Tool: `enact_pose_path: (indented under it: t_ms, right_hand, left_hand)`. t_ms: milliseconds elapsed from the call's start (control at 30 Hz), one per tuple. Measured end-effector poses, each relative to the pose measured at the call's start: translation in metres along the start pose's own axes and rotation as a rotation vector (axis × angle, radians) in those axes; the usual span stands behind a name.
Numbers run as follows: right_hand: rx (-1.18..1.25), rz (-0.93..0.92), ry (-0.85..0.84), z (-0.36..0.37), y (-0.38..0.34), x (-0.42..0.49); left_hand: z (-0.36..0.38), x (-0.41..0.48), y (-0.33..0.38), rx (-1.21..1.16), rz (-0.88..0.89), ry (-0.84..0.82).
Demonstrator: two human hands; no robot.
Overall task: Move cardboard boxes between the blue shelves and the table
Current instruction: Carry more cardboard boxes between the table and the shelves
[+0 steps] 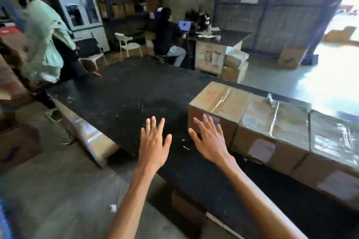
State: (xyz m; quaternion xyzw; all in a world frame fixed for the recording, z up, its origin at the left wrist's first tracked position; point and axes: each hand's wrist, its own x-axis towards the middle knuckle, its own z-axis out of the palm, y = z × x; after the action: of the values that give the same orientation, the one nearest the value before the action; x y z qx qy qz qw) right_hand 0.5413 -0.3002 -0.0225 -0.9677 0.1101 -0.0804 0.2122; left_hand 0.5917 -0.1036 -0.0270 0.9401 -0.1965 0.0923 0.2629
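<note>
Boxes (275, 122), three abreast on table (126, 93); two empty spread hands (154, 144).

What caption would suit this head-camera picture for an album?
Open left hand and right hand stretch over a black table beside three taped cardboard boxes.

Three cardboard boxes (272, 120) side by side along the table's (124, 95) right edge, both hands before them.
</note>
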Motion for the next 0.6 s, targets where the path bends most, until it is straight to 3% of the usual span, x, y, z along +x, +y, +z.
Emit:
enact_pose_path:
  t_ms: [267, 600]
  right_hand:
    - [-0.048, 0.246, 0.119, -0.116, 0.222, -0.081]
    - [-0.076, 0.531, 0.206, -0.203, 0.395, -0.165]
  left_hand:
    - [0.113, 0.000, 0.208, -0.130, 0.223, -0.208]
    - [0.218, 0.009, 0.368, -0.182, 0.479, -0.391]
